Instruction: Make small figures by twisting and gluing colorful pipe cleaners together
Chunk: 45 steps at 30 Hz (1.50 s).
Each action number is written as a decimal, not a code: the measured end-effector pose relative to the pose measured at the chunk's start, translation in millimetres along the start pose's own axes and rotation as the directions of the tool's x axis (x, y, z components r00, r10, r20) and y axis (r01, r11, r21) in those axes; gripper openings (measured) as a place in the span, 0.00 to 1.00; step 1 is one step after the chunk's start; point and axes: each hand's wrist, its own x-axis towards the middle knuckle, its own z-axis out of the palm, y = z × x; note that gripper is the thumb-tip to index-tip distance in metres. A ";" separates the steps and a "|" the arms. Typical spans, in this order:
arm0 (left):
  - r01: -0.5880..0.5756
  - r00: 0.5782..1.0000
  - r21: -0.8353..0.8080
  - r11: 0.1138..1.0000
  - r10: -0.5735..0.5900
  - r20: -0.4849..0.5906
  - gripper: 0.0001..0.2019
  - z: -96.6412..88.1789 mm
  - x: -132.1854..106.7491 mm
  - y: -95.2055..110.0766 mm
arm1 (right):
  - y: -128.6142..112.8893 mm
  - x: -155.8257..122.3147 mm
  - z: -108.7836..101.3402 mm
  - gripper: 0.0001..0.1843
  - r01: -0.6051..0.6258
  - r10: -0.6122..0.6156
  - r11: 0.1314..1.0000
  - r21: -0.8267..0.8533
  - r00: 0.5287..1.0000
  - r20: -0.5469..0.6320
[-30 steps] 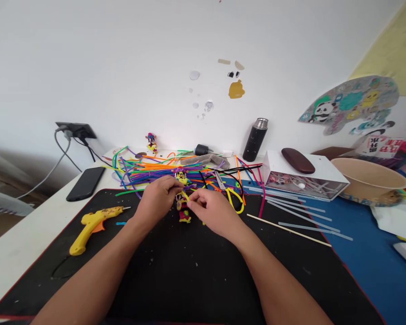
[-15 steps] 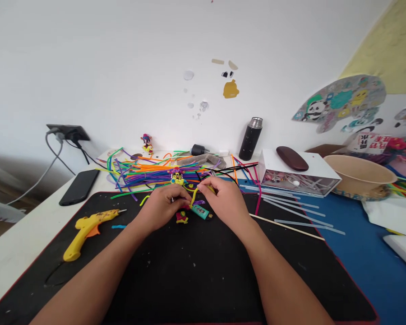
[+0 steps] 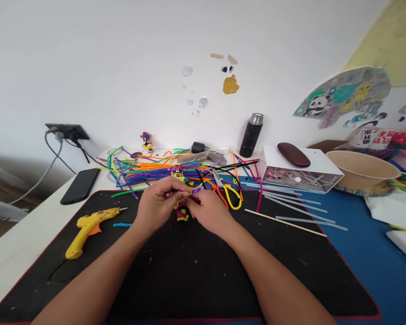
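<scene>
My left hand [image 3: 160, 203] and my right hand [image 3: 211, 210] meet above the black mat, fingertips pinched together. Between them is a short yellow pipe cleaner [image 3: 190, 192], mostly covered by the fingers. Just below the fingertips shows a small red and yellow pipe-cleaner piece [image 3: 182, 215]. A little figure with a yellow and black body [image 3: 177, 172] stands right behind my left hand. Beside my right fingers is a purple fuzzy bit [image 3: 197, 189]. Scissors [image 3: 232, 197] with yellow and orange handles lie behind my right hand.
A yellow glue gun [image 3: 88, 228] and a phone [image 3: 79, 186] lie on the left. Behind are bundled pipe cleaners [image 3: 145, 174], another figure [image 3: 146, 141] and a black flask [image 3: 251, 135]. Right are glue sticks [image 3: 301, 208], a wooden stick [image 3: 286, 222], a white box [image 3: 320, 162] and a bowl [image 3: 362, 169].
My right hand has moved left and down to my left hand, uncovering the scissors. The long yellow strand is mostly hidden now, and the green lighter-like object is out of sight.
</scene>
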 end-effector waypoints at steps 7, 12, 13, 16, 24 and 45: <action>-0.050 0.996 0.319 0.947 0.070 -0.051 0.05 -5.3 6.1 -14.7 | -2.5 -3.7 6.0 0.10 0.044 -0.049 0.997 0.057 0.995 0.089; -0.056 0.997 0.376 0.925 0.069 -0.022 0.06 -6.2 8.6 -24.9 | -6.5 -5.9 1.3 0.09 0.102 -0.100 0.992 -0.072 0.994 0.036; -0.066 0.997 0.378 0.924 0.076 -0.012 0.06 -5.9 8.9 -25.5 | -7.8 -6.3 -0.3 0.09 0.111 -0.109 0.987 -0.118 0.994 0.025; -0.096 0.995 0.385 0.918 0.094 0.024 0.08 -5.3 9.5 -25.9 | -10.3 -7.4 -5.2 0.10 0.145 -0.148 0.958 -0.248 0.989 0.008; -0.145 0.987 0.338 0.930 0.109 0.121 0.09 -2.2 7.9 -25.1 | -4.0 -5.9 -21.7 0.14 0.160 -0.231 0.896 -0.413 0.965 -0.127; -0.077 0.945 0.032 0.996 0.063 0.321 0.10 -2.9 2.6 -4.4 | 3.0 -2.3 -48.5 0.11 0.109 -0.123 0.991 -0.074 0.964 -0.235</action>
